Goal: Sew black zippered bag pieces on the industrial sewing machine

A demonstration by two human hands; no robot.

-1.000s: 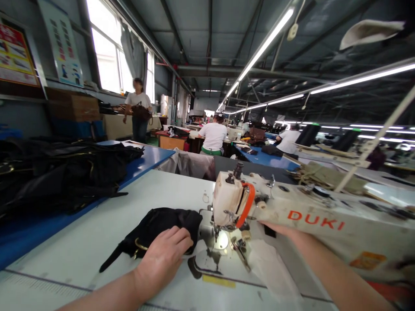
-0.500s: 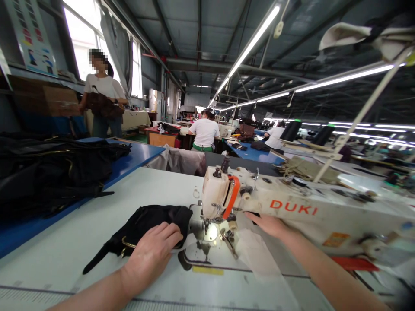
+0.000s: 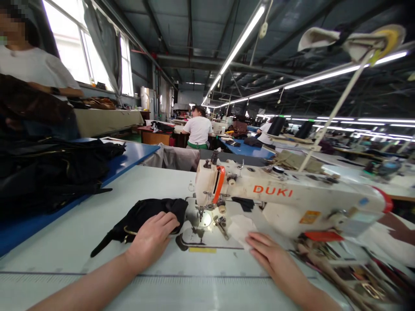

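Note:
A black fabric pouch (image 3: 152, 209) with a gold zipper and a dark strap lies left of the needle of a white sewing machine (image 3: 275, 192). My left hand (image 3: 154, 235) is curled over the pouch's near right side, its thumb out of sight. Right of the needle plate, a thin white sheet (image 3: 240, 228) lies on the machine bed. My right hand (image 3: 267, 255) touches the sheet's near right edge, fingers stretched out. Under the machine arm is a small folded black piece (image 3: 244, 203).
Dark garments or bags with gold zippers (image 3: 55, 172) are heaped on a blue table (image 3: 142, 153) at left. A person (image 3: 39, 73) stands behind it, holding something brown. Another person (image 3: 198, 129) sits farther ahead. Tools and scraps (image 3: 363, 280) lie at the lower right.
My right hand has come out from under the machine arm, toward me, to the white sheet. My left hand stays on the pouch. The standing person is nearer at left.

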